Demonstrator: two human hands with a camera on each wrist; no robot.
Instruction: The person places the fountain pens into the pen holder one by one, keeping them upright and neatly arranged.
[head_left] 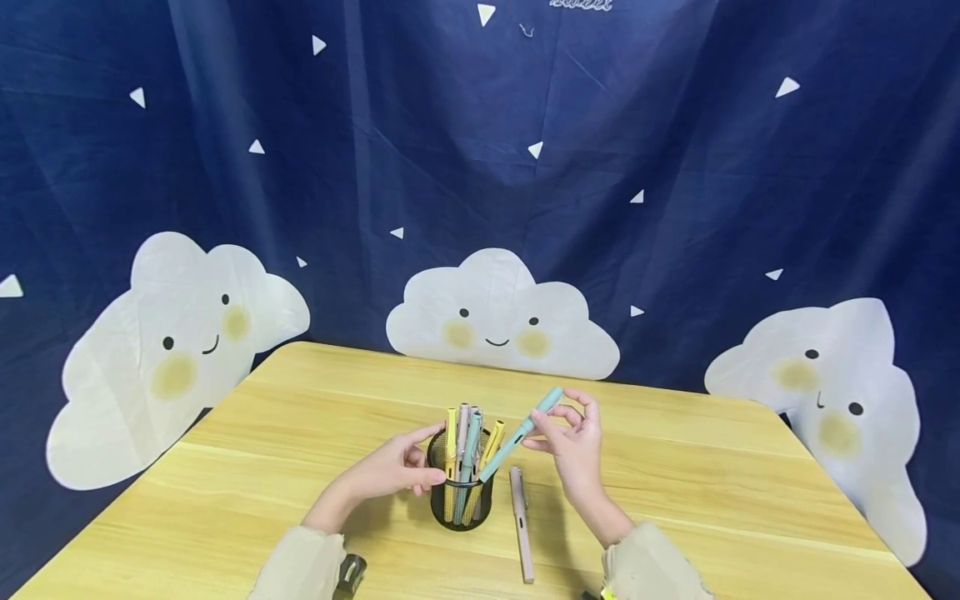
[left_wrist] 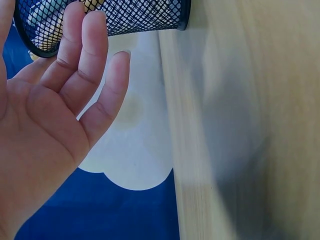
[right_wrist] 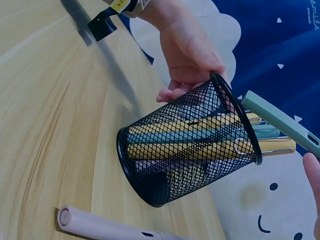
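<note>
A black mesh pen holder (head_left: 461, 483) stands upright on the table, with several yellow, teal and pale pinkish-grey pens (head_left: 463, 433) inside. My left hand (head_left: 393, 467) grips its left side near the rim, thumb in front and index finger behind. My right hand (head_left: 576, 442) pinches a light teal pen (head_left: 514, 438) towards its upper end. This pen slants down to the left, its lower end at the holder's right rim. In the right wrist view the teal pen (right_wrist: 280, 120) is beside the holder's mouth; whether it touches the rim I cannot tell.
A pale pinkish-grey pen (head_left: 521, 525) lies on the wooden table (head_left: 660, 500), right of the holder and below my right hand. Behind the table hangs a dark blue curtain (head_left: 465, 192) with white clouds. A black wrist strap piece (head_left: 351, 573) shows at the left sleeve.
</note>
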